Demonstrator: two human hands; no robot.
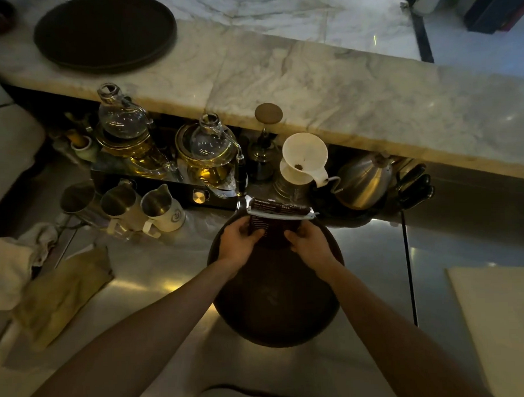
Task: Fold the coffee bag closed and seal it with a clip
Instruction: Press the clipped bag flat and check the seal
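A dark brown coffee bag [275,229] stands upright on a round dark tray [276,304] in the middle of the steel counter. Its top is rolled over into a fold, and a long white clip [280,215] lies across the bag just under that fold. My left hand [238,242] grips the bag's left side. My right hand [308,242] grips its right side. Both hands sit below the clip, fingers wrapped onto the bag's front.
Behind the bag stand a white dripper [304,159], a steel gooseneck kettle [362,181], two glass teapots [211,154] and several steel milk jugs [160,206]. Cloths [59,294] lie at the left. A white board [499,317] is at the right. A marble ledge [310,86] overhangs the back.
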